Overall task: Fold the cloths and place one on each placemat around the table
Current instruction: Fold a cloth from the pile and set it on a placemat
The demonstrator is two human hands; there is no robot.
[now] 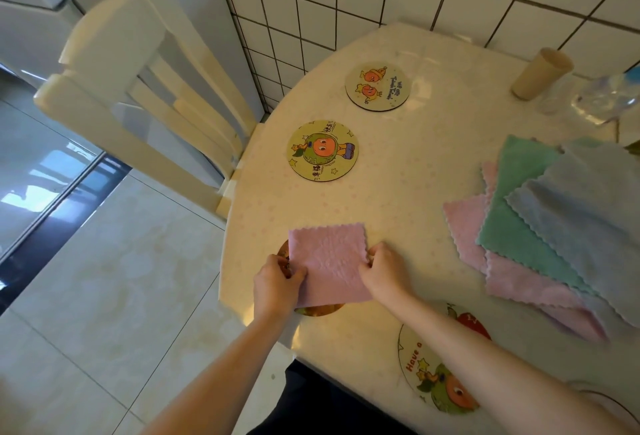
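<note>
A folded pink cloth (329,260) lies over a round placemat (320,310) at the table's near left edge, hiding most of it. My left hand (277,284) pinches the cloth's left edge and my right hand (382,268) pinches its right edge. Two bare round placemats with cartoon prints lie further back, one (322,150) in the middle and one (376,85) near the wall. A fourth placemat (420,362) sits near me, partly under my right forearm. Unfolded cloths are stacked at the right: blue (588,213) on top, green (512,199) and pink (467,227) below.
A cream chair (138,88) stands against the table's left side. A beige cup (540,73) and a clear plastic bottle (599,99) are at the back right by the tiled wall. The table edge (225,261) runs just left of the cloth.
</note>
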